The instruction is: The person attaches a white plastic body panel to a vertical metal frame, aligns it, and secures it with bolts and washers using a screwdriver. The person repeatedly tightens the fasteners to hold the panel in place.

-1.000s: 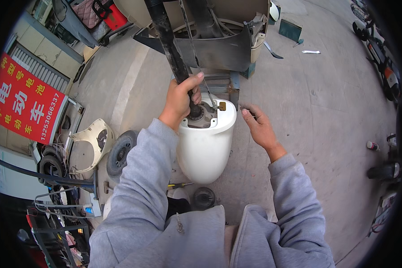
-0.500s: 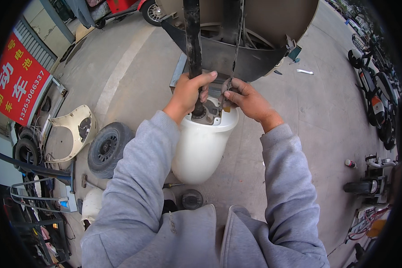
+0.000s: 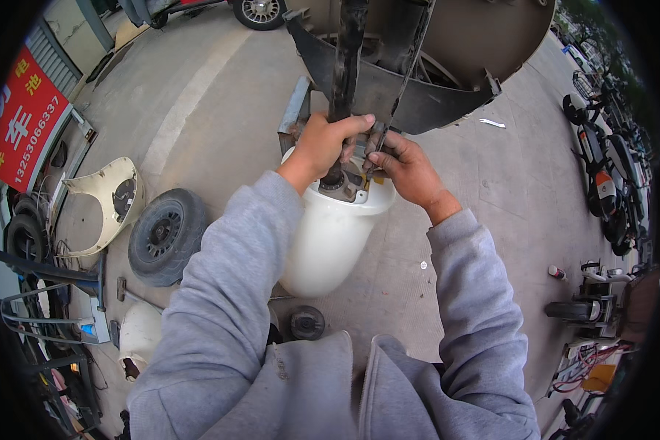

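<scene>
A black tube (image 3: 345,70) rises from the top of a smooth white fender (image 3: 323,242). My left hand (image 3: 323,150) wraps round this tube just above its base, thumb stretched across toward the right. Close beside it, my right hand (image 3: 411,169) pinches the lower end of a thin dark cable or rod (image 3: 403,92) between thumb and fingers; its exact kind is unclear. Below the fingertips sits a metal bracket (image 3: 345,192) on the fender's top. My fingers partly hide the lower ends of tube and cable.
Dark bodywork (image 3: 389,95) looms beyond my hands. At left lie a loose wheel (image 3: 167,236), a cream body panel (image 3: 99,220) and a hammer (image 3: 136,297). A round black part (image 3: 306,323) lies near my feet. Parked scooters (image 3: 609,172) line the right side.
The view has shifted, so the tube and bodywork appear farther right. My left hand has come nearer to my right. Both hands keep their grips.
</scene>
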Tool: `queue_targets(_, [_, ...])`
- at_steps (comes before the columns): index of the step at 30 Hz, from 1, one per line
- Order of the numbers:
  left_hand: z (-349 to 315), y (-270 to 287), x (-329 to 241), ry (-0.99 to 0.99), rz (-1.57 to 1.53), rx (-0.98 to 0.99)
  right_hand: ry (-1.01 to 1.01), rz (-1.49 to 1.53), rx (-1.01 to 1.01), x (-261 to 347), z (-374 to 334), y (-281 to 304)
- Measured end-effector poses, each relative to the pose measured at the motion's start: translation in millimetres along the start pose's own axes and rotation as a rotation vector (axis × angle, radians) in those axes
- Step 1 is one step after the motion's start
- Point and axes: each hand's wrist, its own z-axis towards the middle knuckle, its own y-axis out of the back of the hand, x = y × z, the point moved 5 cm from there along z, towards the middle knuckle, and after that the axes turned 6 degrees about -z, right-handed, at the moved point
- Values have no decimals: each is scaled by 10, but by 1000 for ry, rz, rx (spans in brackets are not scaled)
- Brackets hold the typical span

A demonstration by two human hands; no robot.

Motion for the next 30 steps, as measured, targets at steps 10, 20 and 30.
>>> queue_targets(10, [-12, 38, -24, -18, -8, 50, 310, 66, -11, 270, -32, -169])
queue_targets(20, [-56, 98, -43, 41, -14, 19, 288, 192, -433, 134, -165, -76])
queue_targets(30, [-113, 261, -88, 34, -59, 44, 356, 517, -599, 199, -119, -158])
